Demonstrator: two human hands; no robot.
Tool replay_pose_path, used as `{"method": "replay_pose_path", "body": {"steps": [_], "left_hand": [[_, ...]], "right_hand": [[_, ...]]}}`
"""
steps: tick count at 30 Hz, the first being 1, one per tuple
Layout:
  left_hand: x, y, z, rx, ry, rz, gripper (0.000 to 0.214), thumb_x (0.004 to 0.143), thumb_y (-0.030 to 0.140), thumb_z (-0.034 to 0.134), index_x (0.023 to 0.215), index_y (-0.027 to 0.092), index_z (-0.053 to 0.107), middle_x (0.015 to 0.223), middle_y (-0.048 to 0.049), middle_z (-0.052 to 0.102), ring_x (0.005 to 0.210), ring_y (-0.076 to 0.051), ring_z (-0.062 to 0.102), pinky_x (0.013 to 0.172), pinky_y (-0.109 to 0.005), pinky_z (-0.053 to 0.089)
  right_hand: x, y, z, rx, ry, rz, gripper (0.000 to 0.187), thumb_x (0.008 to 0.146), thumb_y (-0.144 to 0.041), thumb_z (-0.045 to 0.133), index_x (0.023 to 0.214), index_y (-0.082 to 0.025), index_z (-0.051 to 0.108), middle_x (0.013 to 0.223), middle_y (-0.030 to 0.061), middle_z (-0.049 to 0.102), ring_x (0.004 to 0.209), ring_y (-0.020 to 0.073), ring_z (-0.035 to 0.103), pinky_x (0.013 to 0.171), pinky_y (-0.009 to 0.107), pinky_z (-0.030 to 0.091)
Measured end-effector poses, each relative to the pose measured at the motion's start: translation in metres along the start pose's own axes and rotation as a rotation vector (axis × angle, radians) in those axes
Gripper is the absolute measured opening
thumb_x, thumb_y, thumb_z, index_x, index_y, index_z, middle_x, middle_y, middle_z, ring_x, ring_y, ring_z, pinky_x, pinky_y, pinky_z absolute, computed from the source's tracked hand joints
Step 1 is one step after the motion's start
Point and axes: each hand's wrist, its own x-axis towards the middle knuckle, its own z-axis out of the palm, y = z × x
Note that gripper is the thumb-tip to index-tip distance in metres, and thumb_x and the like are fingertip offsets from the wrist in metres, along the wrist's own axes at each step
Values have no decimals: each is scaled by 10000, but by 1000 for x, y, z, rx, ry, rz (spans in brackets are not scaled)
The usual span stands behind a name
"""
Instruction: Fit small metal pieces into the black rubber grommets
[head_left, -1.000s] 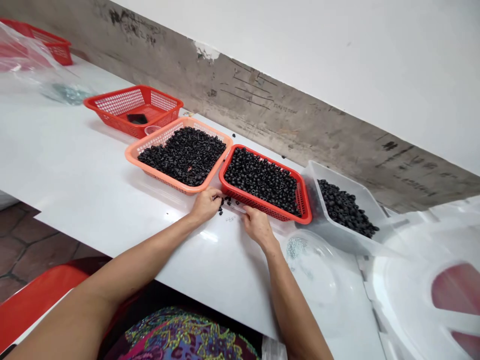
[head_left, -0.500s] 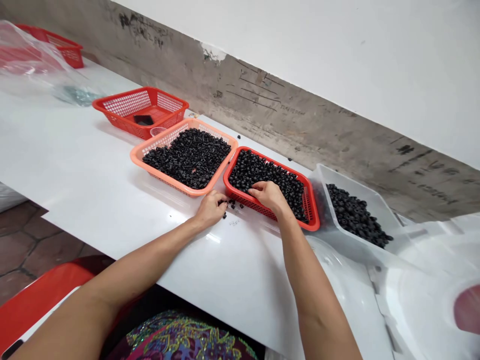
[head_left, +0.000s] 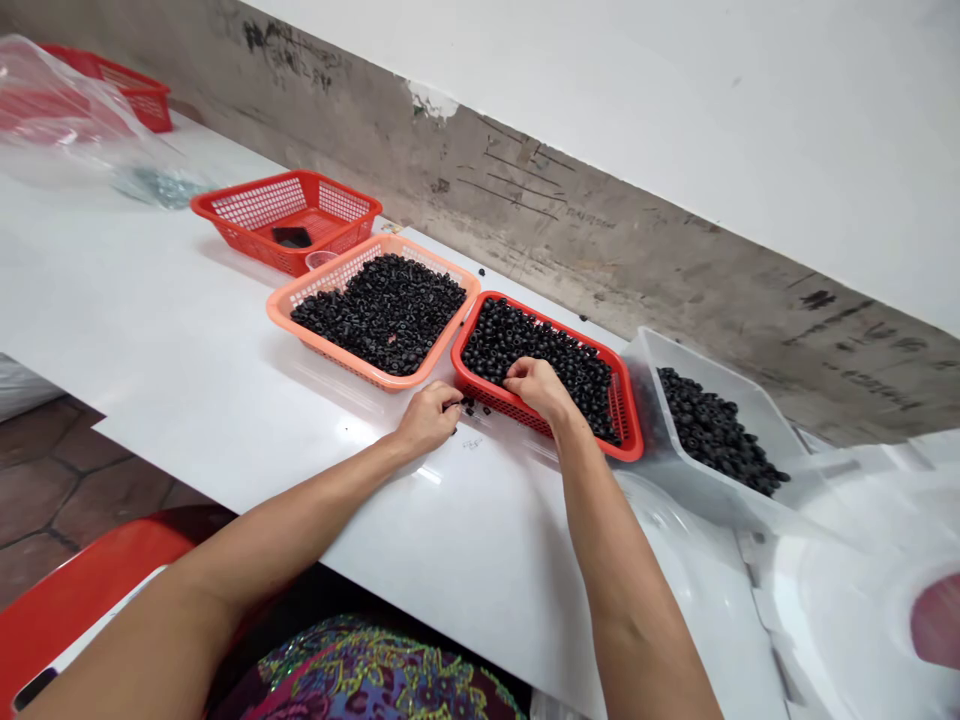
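Note:
My left hand (head_left: 429, 418) rests low over the white table, closed, its thumb and fingers pressed together beside a few loose black pieces (head_left: 469, 405). What those fingers hold, if anything, is too small to make out. Over the near edge of the red basket (head_left: 637, 440) is my right hand (head_left: 538, 386), its fingers pinched down among round black bead-like parts (head_left: 559, 350) with holes. Its fingertips are partly hidden against the parts. Left of that stands a salmon-coloured basket (head_left: 279, 308), filled with smaller, flatter black ring-like pieces (head_left: 386, 305).
A clear plastic bin (head_left: 765, 400) with larger black parts (head_left: 712, 430) stands at right, near a white round container (head_left: 840, 590). At the far left are a red basket (head_left: 341, 240) holding a dark item, a plastic bag (head_left: 67, 110) and another red basket (head_left: 150, 105).
The view has shifted slightly. My left hand has moved a little over the loose pieces, now covering more of them. My right hand stays pinched at the red basket.

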Motion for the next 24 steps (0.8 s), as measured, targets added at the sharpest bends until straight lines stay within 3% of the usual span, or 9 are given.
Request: {"method": "replay_pose_path", "body": {"steps": [3,7,11,14,18,21,24], "left_hand": [[0,-1,0,-44,15,21,173,739,103,530,822,144,676,828,-50,634,770,-145,585,719,-258,468],[-4,6,0,-206,26,114,179,788,144,525,872,146,683,846,-62,640,776,-138,591,718,-246,471],[-10,17,-2,-363,20,217,251,813,233,569,1037,160,654,861,-56,634,754,-126,576,690,-241,475],[-15,23,-3,-411,-8,298,355,797,243,605,1147,178,607,894,-59,621,770,-127,569,682,-243,476],[-17,26,-4,-381,-61,323,219,800,232,597,995,169,676,860,-64,622,742,-124,566,667,-242,471],[-13,23,-4,-373,-103,212,143,794,229,590,856,148,690,796,-55,630,738,-128,577,674,-238,465],[-8,18,-3,-439,-96,-24,146,763,247,607,818,132,678,678,-18,610,595,-99,542,560,-212,430]], "right_hand": [[-1,2,-2,235,133,13,76,589,-210,610,602,-167,548,479,-67,459,437,74,358,443,219,279],[-13,-3,-9,720,296,-32,149,569,-244,668,590,-172,539,515,-49,502,466,81,428,464,220,332],[-50,-22,-1,1128,205,-98,167,571,-228,717,641,-185,571,656,-15,605,577,108,540,551,247,423],[-76,-31,23,1164,40,-24,148,580,-209,734,620,-175,596,616,-17,595,551,101,523,538,244,411],[-88,-24,53,1189,-64,60,168,601,-248,740,594,-169,591,555,-28,559,515,90,490,521,239,388],[-85,-9,58,1108,-14,41,147,648,-285,705,647,-171,613,613,-5,595,567,117,527,542,253,404],[-82,12,59,816,86,-33,91,706,-267,633,722,-178,630,702,22,629,629,146,548,594,281,432]]}}
